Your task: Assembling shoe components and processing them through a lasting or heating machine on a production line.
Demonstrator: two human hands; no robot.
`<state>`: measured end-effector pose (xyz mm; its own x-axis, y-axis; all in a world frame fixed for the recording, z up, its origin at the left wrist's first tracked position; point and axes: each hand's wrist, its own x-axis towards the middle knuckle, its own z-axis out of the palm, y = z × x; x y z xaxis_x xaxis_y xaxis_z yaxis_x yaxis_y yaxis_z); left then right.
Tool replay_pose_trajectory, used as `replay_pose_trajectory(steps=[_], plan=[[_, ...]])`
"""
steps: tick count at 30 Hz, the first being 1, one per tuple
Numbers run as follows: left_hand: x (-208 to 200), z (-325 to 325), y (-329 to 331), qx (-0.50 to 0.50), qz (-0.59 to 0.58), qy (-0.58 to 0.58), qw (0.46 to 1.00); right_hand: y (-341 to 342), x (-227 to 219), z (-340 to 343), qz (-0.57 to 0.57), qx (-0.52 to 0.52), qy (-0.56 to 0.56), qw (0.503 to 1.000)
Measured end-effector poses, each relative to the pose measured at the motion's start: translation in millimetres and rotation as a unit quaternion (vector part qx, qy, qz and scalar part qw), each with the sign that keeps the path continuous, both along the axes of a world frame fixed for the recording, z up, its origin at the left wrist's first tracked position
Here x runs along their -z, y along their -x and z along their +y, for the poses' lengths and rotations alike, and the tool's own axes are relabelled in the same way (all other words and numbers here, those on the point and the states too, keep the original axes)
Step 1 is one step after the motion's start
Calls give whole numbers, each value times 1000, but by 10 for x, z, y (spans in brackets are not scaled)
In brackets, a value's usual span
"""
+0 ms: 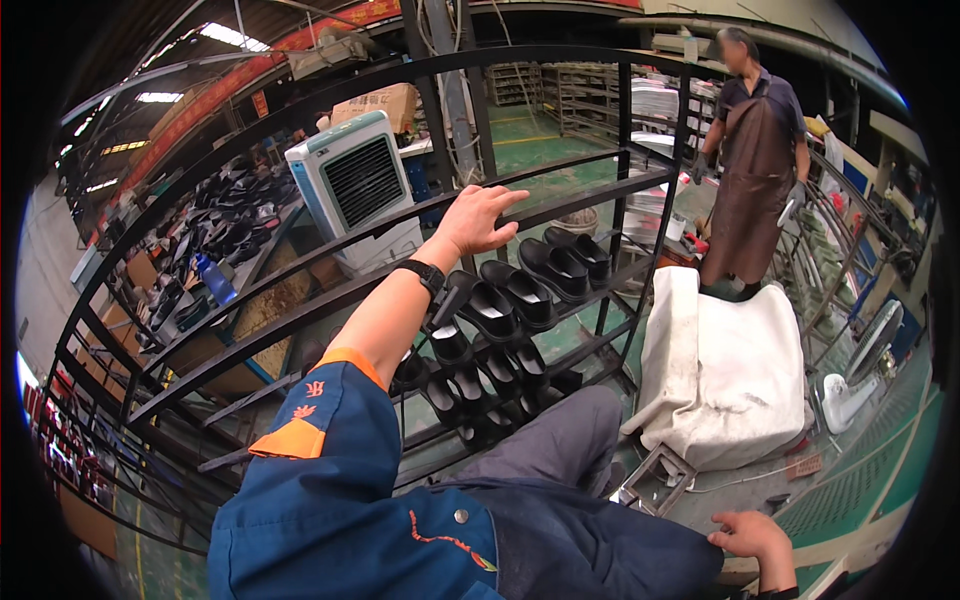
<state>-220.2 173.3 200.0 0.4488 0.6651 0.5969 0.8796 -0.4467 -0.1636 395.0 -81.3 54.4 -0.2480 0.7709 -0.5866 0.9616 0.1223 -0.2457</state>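
My left hand point(482, 218) stretches out over a black metal rack point(300, 315), its fingers apart and nothing in them. It is at the upper rails; whether it touches them I cannot tell. Below and to the right of it, several black slip-on shoes point(522, 296) with pale insoles stand in a row on the rack. More black shoes point(467, 385) fill a lower tier. At the lower right, my right hand point(755, 535) hangs loosely beside my thigh, fingers slightly bent and apart, holding nothing visible.
A person in a brown apron point(750, 180) and gloves stands beyond a large white cloth-covered block point(735, 375). Behind the rack are an air cooler point(355, 180) and a heap of dark pieces point(225, 225). A white fan point(860, 370) stands at the right.
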Motion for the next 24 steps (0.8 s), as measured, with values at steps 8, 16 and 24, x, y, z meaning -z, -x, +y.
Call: replay_pose_trajectory(steps=[8, 16, 24], plan=[[-13, 12, -12, 10, -28, 20, 999, -63, 98, -8, 6, -8, 3, 1000], [-63, -99, -117, -20, -144, 116, 983, -13, -5, -12, 5, 2, 7, 1000], [11, 46, 44, 46, -28, -84, 995, -17, 17, -11, 7, 6, 16, 1000]])
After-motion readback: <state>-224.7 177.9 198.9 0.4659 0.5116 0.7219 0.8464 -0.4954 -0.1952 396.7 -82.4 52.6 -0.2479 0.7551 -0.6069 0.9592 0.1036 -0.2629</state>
